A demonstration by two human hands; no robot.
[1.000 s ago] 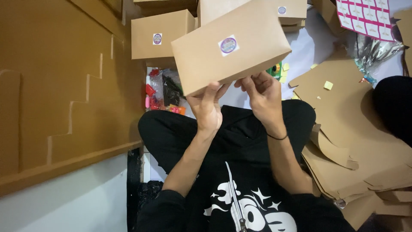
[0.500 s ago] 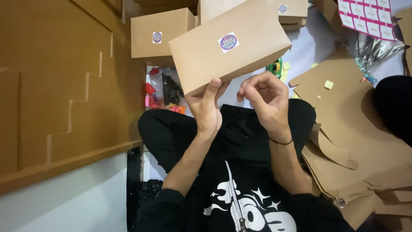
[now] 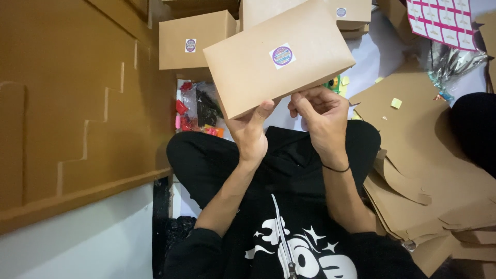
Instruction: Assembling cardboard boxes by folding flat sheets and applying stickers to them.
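Sitting cross-legged, you face one tall wall of brown cardboard [image 3: 67,103] on your left, stepped along its cut edge. One heap of flat cardboard cut-outs [image 3: 439,181] spreads on your right. You hold one closed brown box [image 3: 268,67] up before you, tilted, with one round purple sticker [image 3: 282,55] on its top face. Two more brown boxes [image 3: 199,41] sit behind it, each with a small round sticker; the held box hides part of the farther one. Your left hand [image 3: 250,132] grasps the box from below, thumb pressed on its near edge. Your right hand [image 3: 320,116] is curled just beside that edge, fingers half closed on nothing visible. One sheet of pink-bordered labels [image 3: 442,20] lies at top right. One cluster of small red and black packets [image 3: 196,111] lies near your left knee.
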